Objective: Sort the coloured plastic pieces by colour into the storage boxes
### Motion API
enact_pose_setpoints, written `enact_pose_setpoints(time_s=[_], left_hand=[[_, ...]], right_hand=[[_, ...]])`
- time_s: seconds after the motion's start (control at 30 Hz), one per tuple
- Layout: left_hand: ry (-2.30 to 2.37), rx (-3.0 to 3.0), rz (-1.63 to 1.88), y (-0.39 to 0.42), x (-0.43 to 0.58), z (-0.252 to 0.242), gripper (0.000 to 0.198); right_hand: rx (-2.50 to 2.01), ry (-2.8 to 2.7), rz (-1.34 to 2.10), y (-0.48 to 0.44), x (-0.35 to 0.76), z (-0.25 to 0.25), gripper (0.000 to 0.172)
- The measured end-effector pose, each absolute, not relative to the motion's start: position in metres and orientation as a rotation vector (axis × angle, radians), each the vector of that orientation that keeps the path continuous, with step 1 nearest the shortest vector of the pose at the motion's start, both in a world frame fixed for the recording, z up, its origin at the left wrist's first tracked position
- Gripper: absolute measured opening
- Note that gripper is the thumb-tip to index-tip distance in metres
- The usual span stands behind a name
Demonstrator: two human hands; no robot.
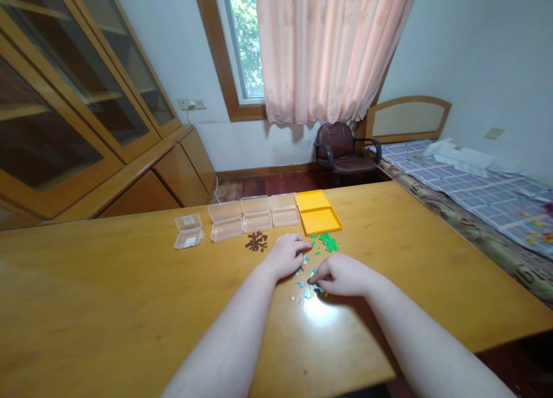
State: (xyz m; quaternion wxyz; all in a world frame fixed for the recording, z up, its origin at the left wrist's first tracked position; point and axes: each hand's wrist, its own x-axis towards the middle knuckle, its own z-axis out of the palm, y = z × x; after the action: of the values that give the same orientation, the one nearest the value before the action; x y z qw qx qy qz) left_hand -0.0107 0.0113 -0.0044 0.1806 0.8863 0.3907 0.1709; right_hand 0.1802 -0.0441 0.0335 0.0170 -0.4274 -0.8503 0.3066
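Both my hands rest on a wooden table (108, 306) over a scatter of tiny mixed-colour pieces (307, 284). My left hand (286, 255) lies palm down with its fingers curled over the pieces; what is under it is hidden. My right hand (341, 275) pinches its fingertips together at the mixed pieces. A small heap of green pieces (328, 241) lies just beyond my hands, and a heap of dark brown pieces (257, 241) sits to the left.
An open yellow box (317, 212) and three open clear boxes (254, 215) stand in a row behind the heaps, with a smaller clear box (189, 231) at the left. A cabinet, a chair (341, 147) and a bed (484, 185) surround the table.
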Motion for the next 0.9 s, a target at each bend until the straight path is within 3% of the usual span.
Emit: enact_pose_setpoints(time_s=[0.4, 0.9], left_hand=[[1.148, 2.489, 0.539, 0.016, -0.011, -0.010, 0.031], [1.206, 2.505, 0.512, 0.016, -0.011, -0.009, 0.029]], right_hand=[[-1.580, -2.550, 0.567, -0.032, 0.181, 0.027, 0.036], [-1.747, -2.460, 0.586, -0.029, 0.193, 0.030, 0.031]])
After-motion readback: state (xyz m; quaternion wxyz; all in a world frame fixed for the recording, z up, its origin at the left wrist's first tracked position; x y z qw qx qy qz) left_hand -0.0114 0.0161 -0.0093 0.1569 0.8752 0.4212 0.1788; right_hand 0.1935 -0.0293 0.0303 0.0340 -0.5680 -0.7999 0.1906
